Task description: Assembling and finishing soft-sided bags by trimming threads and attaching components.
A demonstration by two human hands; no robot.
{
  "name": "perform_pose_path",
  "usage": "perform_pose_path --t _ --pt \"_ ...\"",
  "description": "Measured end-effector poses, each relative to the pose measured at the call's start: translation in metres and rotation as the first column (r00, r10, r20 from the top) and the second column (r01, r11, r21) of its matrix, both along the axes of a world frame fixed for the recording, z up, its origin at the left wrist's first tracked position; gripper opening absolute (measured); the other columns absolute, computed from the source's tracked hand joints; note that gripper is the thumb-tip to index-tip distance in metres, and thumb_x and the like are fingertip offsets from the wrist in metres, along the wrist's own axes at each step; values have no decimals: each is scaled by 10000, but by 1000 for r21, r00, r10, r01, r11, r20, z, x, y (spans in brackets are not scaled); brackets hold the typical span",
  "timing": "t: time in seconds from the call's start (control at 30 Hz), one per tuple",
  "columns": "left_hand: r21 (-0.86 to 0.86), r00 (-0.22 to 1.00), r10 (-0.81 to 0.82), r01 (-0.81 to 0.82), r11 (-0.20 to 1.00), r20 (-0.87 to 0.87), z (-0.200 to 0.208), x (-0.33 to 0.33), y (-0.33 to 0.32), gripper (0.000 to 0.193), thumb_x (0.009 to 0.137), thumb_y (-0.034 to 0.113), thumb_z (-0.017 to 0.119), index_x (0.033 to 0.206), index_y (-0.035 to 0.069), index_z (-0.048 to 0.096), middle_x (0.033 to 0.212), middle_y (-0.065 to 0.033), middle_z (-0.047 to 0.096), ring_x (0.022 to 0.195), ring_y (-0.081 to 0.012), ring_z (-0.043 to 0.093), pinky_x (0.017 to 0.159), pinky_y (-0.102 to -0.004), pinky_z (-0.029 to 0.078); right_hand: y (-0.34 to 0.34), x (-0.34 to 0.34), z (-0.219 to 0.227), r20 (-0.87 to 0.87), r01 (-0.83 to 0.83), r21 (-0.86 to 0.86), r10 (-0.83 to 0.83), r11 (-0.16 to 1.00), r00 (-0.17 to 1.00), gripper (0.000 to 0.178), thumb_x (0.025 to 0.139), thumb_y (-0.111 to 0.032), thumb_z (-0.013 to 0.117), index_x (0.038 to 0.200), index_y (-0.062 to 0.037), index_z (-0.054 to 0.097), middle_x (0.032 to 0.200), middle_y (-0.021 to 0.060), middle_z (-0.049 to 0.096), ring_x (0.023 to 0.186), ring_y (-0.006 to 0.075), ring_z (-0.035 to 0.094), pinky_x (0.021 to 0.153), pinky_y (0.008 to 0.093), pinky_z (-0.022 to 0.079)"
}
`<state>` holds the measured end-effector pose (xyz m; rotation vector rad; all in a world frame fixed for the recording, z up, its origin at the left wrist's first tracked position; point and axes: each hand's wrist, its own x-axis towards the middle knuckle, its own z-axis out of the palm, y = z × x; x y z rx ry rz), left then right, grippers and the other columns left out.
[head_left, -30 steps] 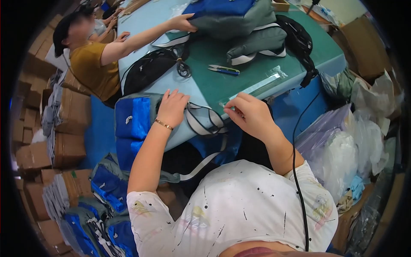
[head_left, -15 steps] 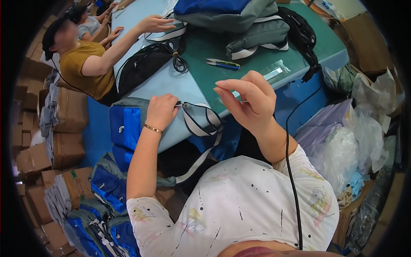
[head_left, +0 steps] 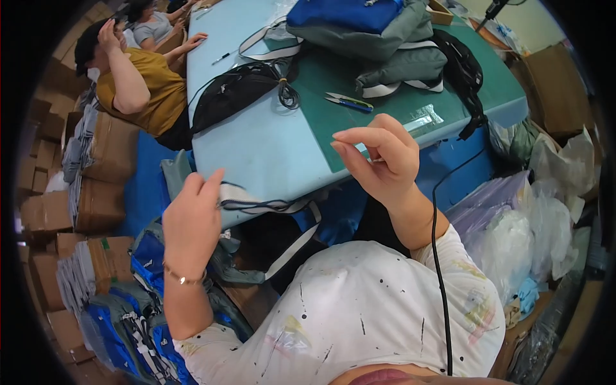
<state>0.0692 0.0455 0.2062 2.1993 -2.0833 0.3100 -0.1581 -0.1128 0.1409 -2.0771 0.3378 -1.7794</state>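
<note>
At the table's near left corner, my left hand (head_left: 192,221) is closed on a grey bag (head_left: 174,172), its fingers bent over the fabric and partly hidden from view. The bag's black-and-white strap (head_left: 260,204) trails from beside the fingers along the table edge, and its grey lower end hangs over my lap. My right hand (head_left: 391,157) is raised near the table's front edge, thumb and forefinger nearly meeting in a pinch. Whatever those fingers may hold is too small to make out. Beyond them, thread snips (head_left: 350,101) lie on the green mat.
A blue and grey bag (head_left: 366,38) and a black waist bag (head_left: 240,90) lie on the table (head_left: 256,147). Several blue bags (head_left: 128,327) are piled at lower left, near cardboard boxes (head_left: 106,199). Plastic sacks (head_left: 507,237) stand right. A co-worker (head_left: 151,90) sits at the far left.
My left hand has moved left and toward me, drawing the bag off the table and its strap along. My right hand keeps its pinch. The co-worker's hand went from above the table to the head.
</note>
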Motion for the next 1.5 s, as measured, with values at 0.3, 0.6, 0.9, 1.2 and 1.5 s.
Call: perform_pose_path --t 0.3,0.6,0.9,1.2,1.5 --pt "-173 848 516 -493 853 125 91 13 118 400 844 -58 434 1211 40 560 953 -135 556 878 -271 576 776 -326 448 3 5 1 -37 -78 -3 78 997 996 216 694 18 764 883 -57 690 631 -10 454 502 71 366 437 220 246" --pt "-764 941 -69 -225 605 -331 80 -5 162 428 893 160 479 1257 -65 460 1077 -159 561 957 -218 559 889 -314 455 5 5 5 -60 -44 7 44 999 997 203 670 2 776 826 -78 674 584 7 452 482 122 400 421 259 286" --pt "-723 725 -457 -81 686 -515 50 1 156 432 861 215 495 1201 -51 471 922 -124 485 780 -187 418 688 -310 333 -24 -18 -8 -201 211 136 -181 968 963 149 698 -49 769 801 -100 674 597 25 490 485 145 442 423 258 340" --pt "-587 553 -382 -256 768 -741 -4 -14 121 312 819 182 574 1058 -7 504 781 -43 376 661 -126 359 577 -259 275 -38 -4 -57 -417 281 74 -226 957 880 96 726 -95 745 788 -104 672 671 26 564 543 177 525 476 287 409" --pt "-516 396 -394 -271 813 -829 -25 2 143 314 821 140 608 1073 -16 503 855 -44 379 682 -119 355 611 -245 284 -56 9 -76 -623 331 165 -162 929 765 55 771 -183 696 802 -140 678 767 32 635 662 234 616 588 334 494"
